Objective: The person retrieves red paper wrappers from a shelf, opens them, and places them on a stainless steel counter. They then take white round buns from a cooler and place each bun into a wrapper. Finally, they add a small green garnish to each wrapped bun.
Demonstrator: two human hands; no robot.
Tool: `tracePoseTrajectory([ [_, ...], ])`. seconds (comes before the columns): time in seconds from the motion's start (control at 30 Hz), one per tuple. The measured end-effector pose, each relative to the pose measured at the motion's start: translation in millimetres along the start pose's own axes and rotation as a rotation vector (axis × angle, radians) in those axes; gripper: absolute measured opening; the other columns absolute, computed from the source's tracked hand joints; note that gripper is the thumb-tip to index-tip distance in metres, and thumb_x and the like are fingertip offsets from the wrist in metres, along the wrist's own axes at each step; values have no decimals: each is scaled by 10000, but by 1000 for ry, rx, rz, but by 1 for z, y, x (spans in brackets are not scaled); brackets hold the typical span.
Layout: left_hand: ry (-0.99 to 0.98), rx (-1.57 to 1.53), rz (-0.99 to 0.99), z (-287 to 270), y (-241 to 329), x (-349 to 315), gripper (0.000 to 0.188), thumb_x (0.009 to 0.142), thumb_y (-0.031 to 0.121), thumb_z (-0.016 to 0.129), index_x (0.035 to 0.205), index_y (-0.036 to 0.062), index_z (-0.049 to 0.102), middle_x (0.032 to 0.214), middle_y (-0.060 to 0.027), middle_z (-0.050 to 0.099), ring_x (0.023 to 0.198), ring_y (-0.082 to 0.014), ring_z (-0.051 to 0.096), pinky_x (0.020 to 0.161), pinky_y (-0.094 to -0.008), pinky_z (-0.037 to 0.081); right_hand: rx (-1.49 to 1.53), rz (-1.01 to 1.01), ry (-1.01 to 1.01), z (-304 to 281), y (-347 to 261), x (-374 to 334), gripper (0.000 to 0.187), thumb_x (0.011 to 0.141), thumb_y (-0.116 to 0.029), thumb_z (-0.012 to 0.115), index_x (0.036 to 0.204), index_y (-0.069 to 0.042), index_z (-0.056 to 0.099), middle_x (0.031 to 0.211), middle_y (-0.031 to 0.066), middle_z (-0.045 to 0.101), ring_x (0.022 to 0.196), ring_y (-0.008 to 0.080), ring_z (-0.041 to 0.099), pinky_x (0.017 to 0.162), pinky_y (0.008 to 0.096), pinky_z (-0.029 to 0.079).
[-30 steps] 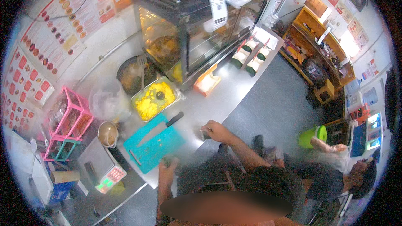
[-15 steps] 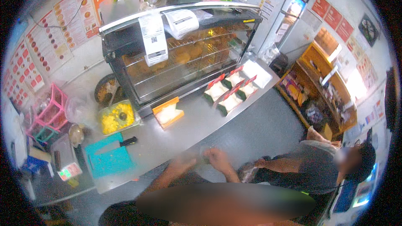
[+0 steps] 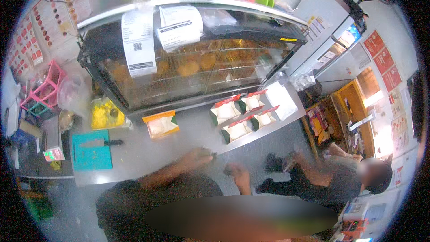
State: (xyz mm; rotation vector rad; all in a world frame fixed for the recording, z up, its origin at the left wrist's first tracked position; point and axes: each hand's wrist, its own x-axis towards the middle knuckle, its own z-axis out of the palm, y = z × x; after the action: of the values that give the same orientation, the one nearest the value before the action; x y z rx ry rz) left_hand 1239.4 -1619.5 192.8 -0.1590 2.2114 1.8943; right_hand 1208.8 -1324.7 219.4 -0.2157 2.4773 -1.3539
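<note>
My left hand (image 3: 197, 159) reaches over the front edge of the steel counter (image 3: 130, 154), in front of the orange open carton (image 3: 161, 127) lined with white paper. Something small and dark may be at its fingertips, but blur hides what. To its right my right hand (image 3: 239, 173) is raised above the floor with its fingers bent. A dark patch by those fingers is too smeared to name. The hands are apart. Several red open cartons (image 3: 236, 130) with white paper linings stand together on the counter, right of the orange one.
A glass food warmer (image 3: 188, 71) with paper slips hanging on it runs along the back. Left are a tub of yellow food (image 3: 107, 114), a teal cutting board (image 3: 92, 157) and a knife (image 3: 96, 143). Another person (image 3: 331, 175) is close on my right, near a wooden shelf (image 3: 365, 130).
My view has turned and moved closer to the warmer. My hands have moved apart, the left one now higher and nearer the cartons. The other person's arm has shifted.
</note>
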Motion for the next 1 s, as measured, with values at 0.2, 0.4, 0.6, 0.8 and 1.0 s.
tracePoseTrajectory([
  [0.2, -12, -144, -91, -11, 56, 53, 584, 925, 367, 814, 1362, 36, 612, 1263, -150, 706, 1144, -265, 674, 1004, -423, 541, 30, 86, -7, -42, 25, 70, 280, 1045, -179, 622, 1206, 4, 761, 1076, 121, 780, 942, 193, 724, 834, 357, 584],
  [0.4, 369, -43, -198, -33, 34, 47, 514, 957, 270, 793, 1368, 50, 577, 1236, -104, 712, 1124, -246, 677, 993, -407, 544, 383, 126, -24, -41, 55, 139, 411, 1051, -318, 668, 1307, 1, 710, 1230, 134, 735, 1046, 231, 705, 873, 377, 604],
  [0.6, 643, -377, -118, -28, 42, 17, 554, 948, 226, 815, 1380, 6, 546, 1278, -117, 671, 1137, -236, 659, 981, -376, 548, 335, 214, -43, -42, 79, 222, 421, 1045, -259, 668, 1355, 24, 653, 1235, 134, 706, 1017, 219, 696, 843, 363, 601],
  [0.8, 800, -506, -185, 8, 72, 23, 478, 982, 168, 766, 1373, 17, 536, 1202, -112, 684, 1062, -211, 676, 899, -371, 575, 569, 274, -147, -32, 75, 253, 376, 1019, -130, 631, 1358, 31, 646, 1201, 123, 699, 1023, 220, 690, 845, 367, 601],
  [1.0, 556, -231, -236, 33, 100, 67, 412, 960, 239, 791, 1271, 15, 639, 1148, -103, 727, 1039, -217, 687, 920, -372, 557, 52, 224, -583, -70, 46, 260, 702, 1017, -195, 649, 1655, -166, 358, 1152, 127, 675, 995, 208, 684, 853, 334, 579],
])
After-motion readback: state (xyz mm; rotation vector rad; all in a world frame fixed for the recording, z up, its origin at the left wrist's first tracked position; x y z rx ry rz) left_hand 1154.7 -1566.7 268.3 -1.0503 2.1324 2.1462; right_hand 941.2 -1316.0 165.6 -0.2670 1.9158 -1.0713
